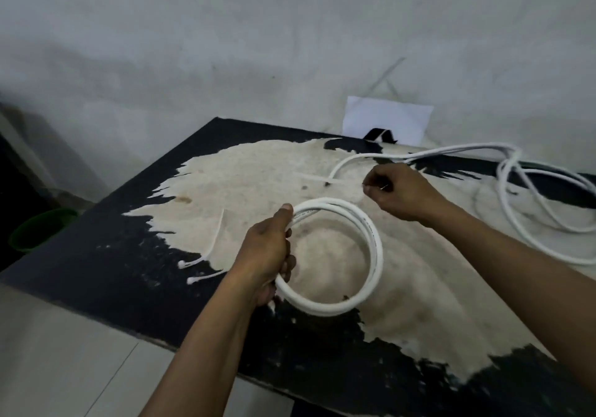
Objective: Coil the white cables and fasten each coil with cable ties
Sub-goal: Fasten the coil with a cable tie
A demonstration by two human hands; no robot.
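My left hand (pixel 266 255) grips the left side of a round coil of white cable (pixel 371 245), held just above the worn black table (pixel 106 255). My right hand (pixel 396 190) hovers beyond the coil with fingers curled; whether it pinches anything I cannot tell. A pale cable tie (pixel 312 178) lies on the table just left of it, by the end of a loose white cable (pixel 351 160). That loose cable (pixel 522 197) sprawls in untidy loops at the right. Two more white cable ties (pixel 211 249) lie left of my left hand.
A white sheet of paper (pixel 387 119) leans against the wall behind the table, with a small black item (pixel 379 135) in front of it. A green basin (pixel 38 229) sits on the floor at the left. The table's near edge runs diagonally below my forearms.
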